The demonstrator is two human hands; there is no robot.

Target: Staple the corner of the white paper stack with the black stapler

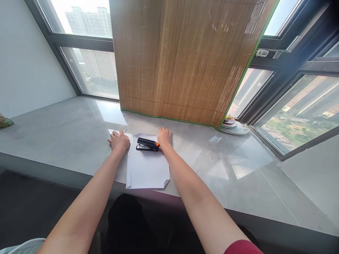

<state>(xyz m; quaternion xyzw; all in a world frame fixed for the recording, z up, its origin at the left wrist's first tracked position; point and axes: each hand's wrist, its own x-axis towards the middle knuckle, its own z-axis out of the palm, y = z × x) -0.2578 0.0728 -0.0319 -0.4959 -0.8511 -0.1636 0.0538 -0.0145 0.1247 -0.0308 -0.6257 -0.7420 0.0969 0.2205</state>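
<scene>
A black stapler (147, 144) with an orange tip lies across the far end of a white sheet of paper (147, 169) on the grey stone sill (66, 134). My left hand (119, 141) rests to the left of the stapler on the edge of a second sheet (113, 132), its fingers curled under. My right hand (164, 137) lies just right of the stapler's orange end, fingers bent down onto the paper's far corner. Neither hand grips the stapler. The near right corner of the sheet is folded.
A bamboo blind (185, 60) hangs down to the sill right behind the hands. Stacked plates (234, 125) sit at the blind's right end by the window frame (286, 70). A greenish object (4, 121) lies at the far left. The sill's front edge runs under my forearms.
</scene>
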